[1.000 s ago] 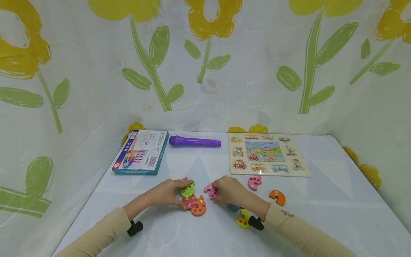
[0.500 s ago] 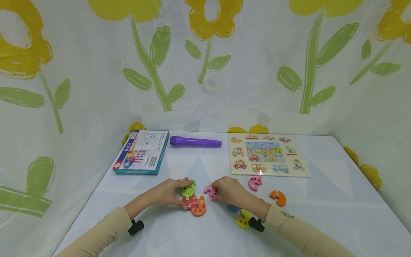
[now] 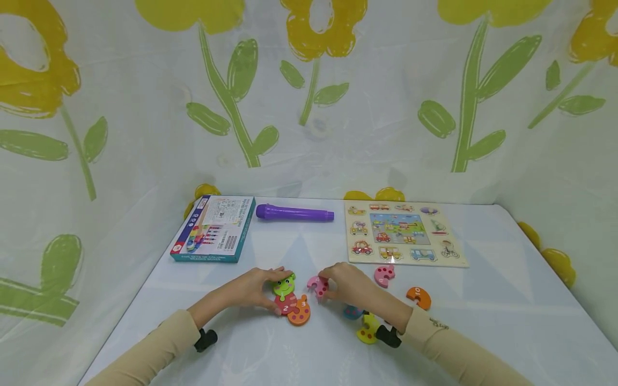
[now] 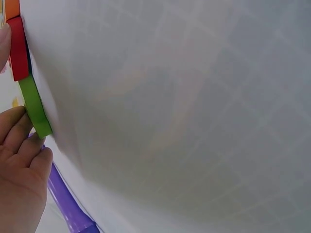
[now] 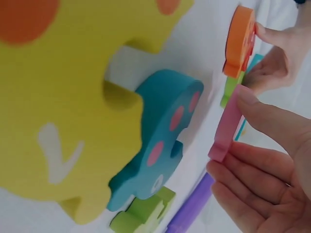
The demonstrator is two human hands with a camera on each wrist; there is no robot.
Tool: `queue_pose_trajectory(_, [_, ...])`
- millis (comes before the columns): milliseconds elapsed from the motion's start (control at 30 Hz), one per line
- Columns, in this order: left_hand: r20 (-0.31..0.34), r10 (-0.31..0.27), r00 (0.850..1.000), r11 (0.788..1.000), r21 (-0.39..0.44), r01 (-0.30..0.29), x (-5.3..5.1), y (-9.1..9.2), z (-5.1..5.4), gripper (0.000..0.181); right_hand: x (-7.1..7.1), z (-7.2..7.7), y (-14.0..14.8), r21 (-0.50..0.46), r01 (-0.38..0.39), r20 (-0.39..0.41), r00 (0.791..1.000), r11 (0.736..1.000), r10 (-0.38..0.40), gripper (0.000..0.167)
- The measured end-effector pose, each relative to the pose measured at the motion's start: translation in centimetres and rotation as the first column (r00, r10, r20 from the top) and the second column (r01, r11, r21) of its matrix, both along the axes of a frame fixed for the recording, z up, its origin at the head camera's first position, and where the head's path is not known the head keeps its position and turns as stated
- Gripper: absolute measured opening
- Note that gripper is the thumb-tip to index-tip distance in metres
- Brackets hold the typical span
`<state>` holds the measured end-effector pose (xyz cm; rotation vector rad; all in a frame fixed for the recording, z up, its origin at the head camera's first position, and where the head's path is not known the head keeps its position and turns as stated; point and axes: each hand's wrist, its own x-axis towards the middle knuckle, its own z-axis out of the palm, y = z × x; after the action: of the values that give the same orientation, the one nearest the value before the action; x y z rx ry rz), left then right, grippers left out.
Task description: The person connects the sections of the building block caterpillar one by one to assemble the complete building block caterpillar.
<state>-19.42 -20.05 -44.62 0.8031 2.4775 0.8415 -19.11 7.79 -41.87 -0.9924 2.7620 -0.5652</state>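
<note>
Near-static vs last frame: right hand still pinching pink piece, left hand thumb and fingers still bracketing joined puzzle.

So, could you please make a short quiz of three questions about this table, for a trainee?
1. True or false: the right hand holds the yellow piece.
2. Which number is on the red piece?
3. What lies between the box and the board? a) a blue piece b) the purple toy c) a yellow piece

Key: 1. False, it holds a pink piece. 2. Two. 3. b.
</note>
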Motion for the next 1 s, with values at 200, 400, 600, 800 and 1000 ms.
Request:
queue_pose_trajectory(200, [0.002, -0.016, 1.0, 1.0, -0.002, 0.016, -0.3, -0.1, -0.2, 0.085, 0.1, 0.2, -0.2, -0.004, -0.028, 0.015, 0.999, 1.0, 0.028, 0.038])
queue_pose_trajectory(400, [0.004, -0.02, 1.0, 1.0, -0.003, 0.02, -0.3, -0.1, -0.2, 0.084, 0.2, 0.3, -0.5, -0.024, -0.072, 0.024, 0.997, 0.997, 0.073, 0.037])
queue_pose_trajectory(600, [-0.009, -0.034, 0.999, 0.999, -0.005, 0.034, -0.3, -0.2, -0.1, 0.085, 0.1, 0.3, -0.8, -0.033, -0.104, 0.023, 0.994, 0.994, 0.104, 0.037])
queue_pose_trajectory(800, [-0.017, -0.044, 0.999, 0.999, 0.005, 0.044, -0.4, -0.2, -0.1, 0.085, 0.1, 0.2, -1.2, -0.029, -0.136, 0.03, 0.99, 0.99, 0.137, 0.037])
queue_pose_trajectory(1000, [-0.029, -0.047, 0.998, 0.999, 0.009, 0.047, -0.5, -0.2, -0.3, 0.086, 0.3, 0.1, -1.4, -0.026, -0.142, 0.035, 0.989, 0.99, 0.143, 0.039])
